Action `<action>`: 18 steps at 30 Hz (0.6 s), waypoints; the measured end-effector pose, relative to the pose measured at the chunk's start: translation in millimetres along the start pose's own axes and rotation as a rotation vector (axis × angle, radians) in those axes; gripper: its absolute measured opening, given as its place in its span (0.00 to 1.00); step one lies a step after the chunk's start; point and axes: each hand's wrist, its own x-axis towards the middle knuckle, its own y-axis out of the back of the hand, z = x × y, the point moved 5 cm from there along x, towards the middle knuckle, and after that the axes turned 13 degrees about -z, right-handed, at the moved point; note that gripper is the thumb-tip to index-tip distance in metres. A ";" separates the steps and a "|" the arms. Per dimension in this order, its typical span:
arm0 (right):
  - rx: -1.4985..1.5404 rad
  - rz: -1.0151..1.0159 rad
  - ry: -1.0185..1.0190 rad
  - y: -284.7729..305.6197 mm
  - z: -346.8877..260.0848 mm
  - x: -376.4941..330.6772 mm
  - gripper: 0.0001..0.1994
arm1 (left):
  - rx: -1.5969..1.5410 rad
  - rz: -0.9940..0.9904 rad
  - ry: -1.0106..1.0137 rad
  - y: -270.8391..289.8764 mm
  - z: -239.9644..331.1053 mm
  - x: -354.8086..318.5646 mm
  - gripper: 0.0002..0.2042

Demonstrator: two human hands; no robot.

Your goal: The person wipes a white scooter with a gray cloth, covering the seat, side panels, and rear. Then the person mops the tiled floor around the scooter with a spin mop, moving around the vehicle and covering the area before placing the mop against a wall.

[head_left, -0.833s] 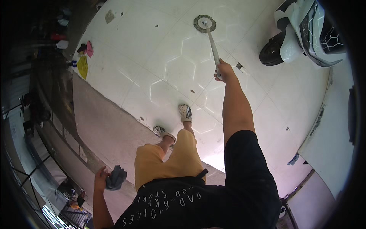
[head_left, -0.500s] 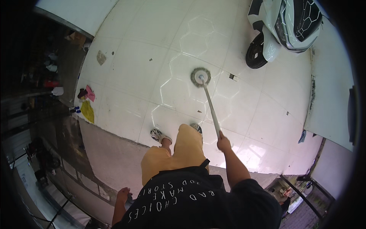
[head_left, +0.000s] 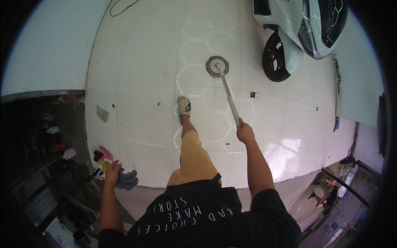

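My right hand (head_left: 245, 133) is wrapped round the upper end of a long pale mop handle (head_left: 233, 108). The handle slopes away from me to a round mop head (head_left: 217, 66) with a grey fringe, which lies on the white tiled floor (head_left: 144, 124). Out at the lower left, my left hand (head_left: 112, 170) is closed on a grey cloth (head_left: 127, 180) that hangs beside it. One of my feet, in a patterned clog (head_left: 184, 107), is stepped forward left of the mop; the other foot is hidden.
A white motor scooter (head_left: 285, 49) stands at the far right. Pink and yellow cloths (head_left: 106, 153) lie by the left floor edge. A dark cable (head_left: 124, 9) lies at the far left. White walls flank the floor. Another person (head_left: 329, 199) is outside, lower right.
I have stepped forward, one clog now well ahead. The mop head has moved farther from me with the handle. My left hand has swung up and outward with the grey cloth.
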 end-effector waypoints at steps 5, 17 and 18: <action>0.188 -0.033 -0.065 152.7 -168.5 180.8 0.27 | 0.331 -0.161 -0.160 -29.7 209.8 57.2 0.23; 0.159 -0.058 -0.106 118.2 -265.6 261.1 0.29 | 0.210 -0.090 0.335 168.7 132.5 117.6 0.23; 0.188 -0.082 -0.135 90.4 -248.0 212.1 0.28 | 0.278 -0.137 0.297 178.7 121.3 118.1 0.23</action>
